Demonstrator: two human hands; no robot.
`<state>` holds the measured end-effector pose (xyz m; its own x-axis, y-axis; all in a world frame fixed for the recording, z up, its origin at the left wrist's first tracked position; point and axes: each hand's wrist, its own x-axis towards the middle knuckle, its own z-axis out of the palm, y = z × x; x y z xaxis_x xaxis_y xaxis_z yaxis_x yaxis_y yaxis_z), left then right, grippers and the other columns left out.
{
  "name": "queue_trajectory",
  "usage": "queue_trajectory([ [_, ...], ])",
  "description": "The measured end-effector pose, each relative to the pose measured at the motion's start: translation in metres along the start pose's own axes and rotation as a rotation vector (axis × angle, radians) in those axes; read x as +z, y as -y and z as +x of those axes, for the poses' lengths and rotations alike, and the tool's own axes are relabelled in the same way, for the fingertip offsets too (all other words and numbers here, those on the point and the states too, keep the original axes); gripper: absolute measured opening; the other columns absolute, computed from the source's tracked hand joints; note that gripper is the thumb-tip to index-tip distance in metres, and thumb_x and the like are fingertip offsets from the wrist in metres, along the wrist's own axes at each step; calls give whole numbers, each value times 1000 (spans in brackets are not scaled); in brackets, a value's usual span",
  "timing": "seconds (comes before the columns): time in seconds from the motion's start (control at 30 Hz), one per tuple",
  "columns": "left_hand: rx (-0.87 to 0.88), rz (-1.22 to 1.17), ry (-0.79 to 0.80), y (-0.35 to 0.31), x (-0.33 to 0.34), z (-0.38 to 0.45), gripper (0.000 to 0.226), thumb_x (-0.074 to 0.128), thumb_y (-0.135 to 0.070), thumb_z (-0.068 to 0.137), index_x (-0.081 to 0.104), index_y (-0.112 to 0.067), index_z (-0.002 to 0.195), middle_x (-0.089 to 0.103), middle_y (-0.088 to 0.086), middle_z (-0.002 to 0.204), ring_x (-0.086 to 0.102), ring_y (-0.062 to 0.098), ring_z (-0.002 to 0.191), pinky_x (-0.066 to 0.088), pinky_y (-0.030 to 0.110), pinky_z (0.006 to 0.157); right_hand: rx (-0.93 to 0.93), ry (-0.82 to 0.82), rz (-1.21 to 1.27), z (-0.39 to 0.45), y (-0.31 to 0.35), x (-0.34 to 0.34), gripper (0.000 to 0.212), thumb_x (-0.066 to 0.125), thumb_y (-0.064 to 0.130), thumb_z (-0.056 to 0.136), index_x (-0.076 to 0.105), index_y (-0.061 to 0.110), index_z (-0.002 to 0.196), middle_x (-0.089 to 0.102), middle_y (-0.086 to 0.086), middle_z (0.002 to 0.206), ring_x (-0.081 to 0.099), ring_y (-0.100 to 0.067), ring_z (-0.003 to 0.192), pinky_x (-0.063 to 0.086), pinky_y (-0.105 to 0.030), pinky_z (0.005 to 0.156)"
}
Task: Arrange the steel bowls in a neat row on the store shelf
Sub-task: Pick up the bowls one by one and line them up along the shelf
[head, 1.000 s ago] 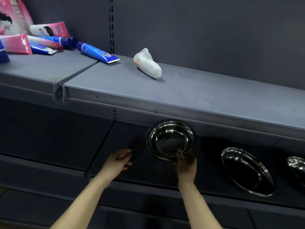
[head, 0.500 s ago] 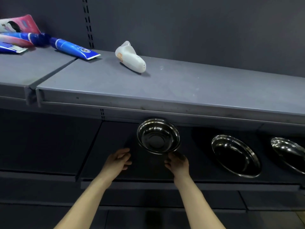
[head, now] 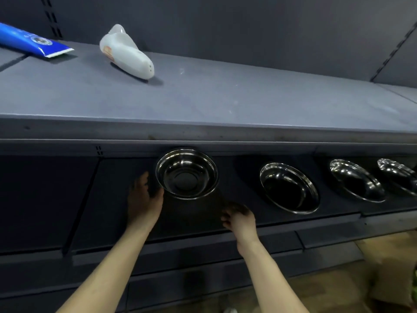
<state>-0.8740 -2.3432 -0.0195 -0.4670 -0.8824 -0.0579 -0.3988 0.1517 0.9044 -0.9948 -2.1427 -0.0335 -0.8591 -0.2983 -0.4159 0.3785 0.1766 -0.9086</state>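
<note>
Several steel bowls stand in a row on the dark lower shelf. The leftmost bowl sits just under the upper shelf's front edge. To its right come a second bowl, a third bowl and one more at the frame's right edge. My left hand lies against the leftmost bowl's left rim with its fingers pointing up. My right hand hovers below and to the right of that bowl, apart from it, fingers loosely curled and holding nothing.
The grey upper shelf overhangs the bowls and carries a white bottle lying on its side and a blue tube. The lower shelf stretches left of the bowls. Brown floor shows at the bottom right.
My right hand has let go of the leftmost bowl's front rim and drawn back to the right. My left hand has moved up against the bowl's left side. More bowls have come into view on the right.
</note>
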Motion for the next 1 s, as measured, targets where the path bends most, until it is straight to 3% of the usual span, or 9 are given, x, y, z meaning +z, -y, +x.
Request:
queue_trajectory([
  [0.23, 189, 351, 90, -27, 30, -18, 54, 60, -31, 91, 44, -26, 142, 38, 6, 148, 31, 32, 138, 29, 46, 113, -25, -55, 11, -1, -3, -33, 16, 58, 15, 98, 67, 12, 111, 71, -3, 87, 66, -17, 74, 54, -29, 68],
  [0.3, 241, 393, 94, -30, 36, -25, 47, 59, -32, 91, 48, -31, 137, 42, 3, 144, 37, 29, 134, 33, 46, 111, -122, -71, -147, -2, -2, -42, 20, 58, 18, 98, 65, 15, 116, 72, 2, 98, 68, -14, 85, 55, -30, 79],
  [0.4, 341, 411, 167, -43, 55, -42, 43, 57, -30, 93, 51, -29, 136, 40, -2, 147, 37, 24, 137, 42, 43, 107, -369, -98, -531, -2, 0, -61, 41, 56, 28, 94, 59, 23, 134, 64, 4, 128, 60, -17, 119, 52, -37, 101],
  [0.6, 416, 469, 300, -73, 122, -90, 49, 55, -38, 94, 47, -32, 142, 32, 0, 156, 22, 22, 147, 27, 43, 118, -484, -116, -695, -8, 15, -133, 50, 56, 38, 97, 52, 27, 146, 49, 6, 148, 43, -19, 139, 44, -37, 112],
  [0.73, 418, 445, 388, -102, 169, -135, 53, 54, -39, 96, 40, -34, 147, 28, -1, 159, 28, 20, 145, 30, 36, 115, -459, -146, -756, -9, 15, -197, 60, 55, 44, 100, 41, 27, 155, 33, 5, 162, 24, -16, 150, 33, -35, 119],
  [0.83, 469, 427, 405, -124, 206, -167, 54, 55, -38, 94, 41, -34, 146, 34, -3, 156, 32, 21, 142, 33, 39, 114, -428, -155, -727, -12, 10, -248, 61, 53, 46, 101, 38, 27, 157, 27, 4, 165, 19, -15, 153, 29, -37, 120],
  [1.0, 544, 429, 449, -150, 270, -224, 54, 55, -36, 94, 42, -32, 146, 30, -5, 157, 18, 16, 147, 26, 42, 118, -373, -205, -645, -17, -5, -334, 62, 52, 46, 102, 35, 26, 159, 22, 5, 168, 14, -13, 156, 23, -34, 123],
])
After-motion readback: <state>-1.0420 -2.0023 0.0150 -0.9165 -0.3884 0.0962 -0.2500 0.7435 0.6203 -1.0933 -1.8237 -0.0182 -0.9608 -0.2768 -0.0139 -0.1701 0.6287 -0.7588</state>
